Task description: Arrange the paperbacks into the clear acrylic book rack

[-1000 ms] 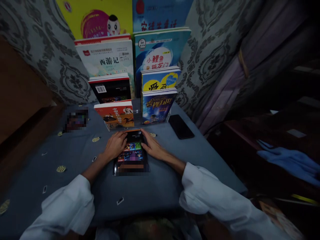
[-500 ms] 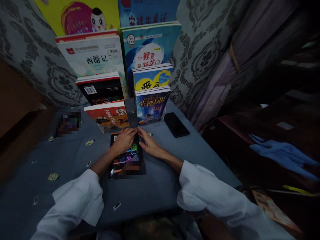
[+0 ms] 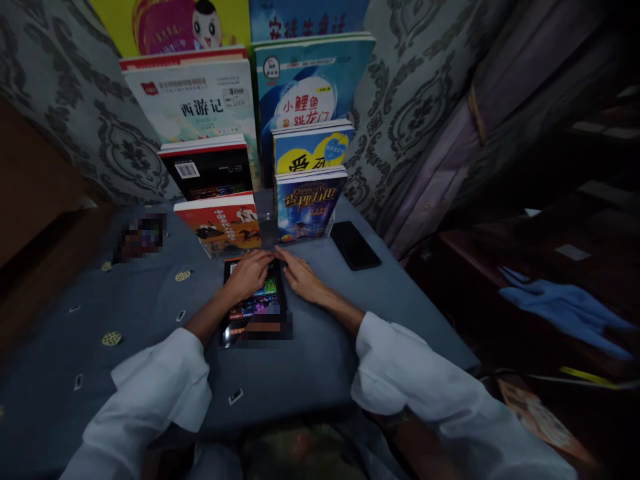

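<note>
Bluish table (image 3: pixel 320 367), left hand (image 3: pixel 249 275) flat on black book (image 3: pixel 250 308), right hand (image 3: pixel 303 278) alongside, neither grasping

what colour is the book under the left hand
The book is mostly black with multicoloured printing, as the head view shows.

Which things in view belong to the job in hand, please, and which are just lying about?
In use:
black book, under the left hand
right hand, by its right edge
standing books, probably

Apparently lying about:
black phone
blue cloth, off to the right
</note>
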The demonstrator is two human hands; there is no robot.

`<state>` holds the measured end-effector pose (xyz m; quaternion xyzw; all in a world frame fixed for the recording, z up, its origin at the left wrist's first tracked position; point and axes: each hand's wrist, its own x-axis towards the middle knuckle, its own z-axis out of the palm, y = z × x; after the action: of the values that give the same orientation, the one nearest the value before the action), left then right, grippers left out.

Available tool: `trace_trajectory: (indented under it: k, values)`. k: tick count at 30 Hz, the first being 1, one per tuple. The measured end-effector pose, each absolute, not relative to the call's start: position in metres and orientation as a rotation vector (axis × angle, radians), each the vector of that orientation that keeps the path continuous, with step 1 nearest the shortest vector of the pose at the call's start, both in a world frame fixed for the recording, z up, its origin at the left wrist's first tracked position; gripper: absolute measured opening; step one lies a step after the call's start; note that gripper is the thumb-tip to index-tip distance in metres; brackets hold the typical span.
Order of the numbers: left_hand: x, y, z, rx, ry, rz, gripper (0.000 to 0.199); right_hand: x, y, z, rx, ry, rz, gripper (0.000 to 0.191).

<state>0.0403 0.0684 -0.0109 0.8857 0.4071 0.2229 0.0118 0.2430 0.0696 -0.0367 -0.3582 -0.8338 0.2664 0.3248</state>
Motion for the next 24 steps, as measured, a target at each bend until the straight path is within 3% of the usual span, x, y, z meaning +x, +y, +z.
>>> trace_trajectory:
  k: [24]
  values:
    - [0.039, -0.044, 0.017, 2.700, 0.750, 0.455, 0.036, 0.239, 0.062, -0.029, -1.048, -2.270, 0.573, 0.052]
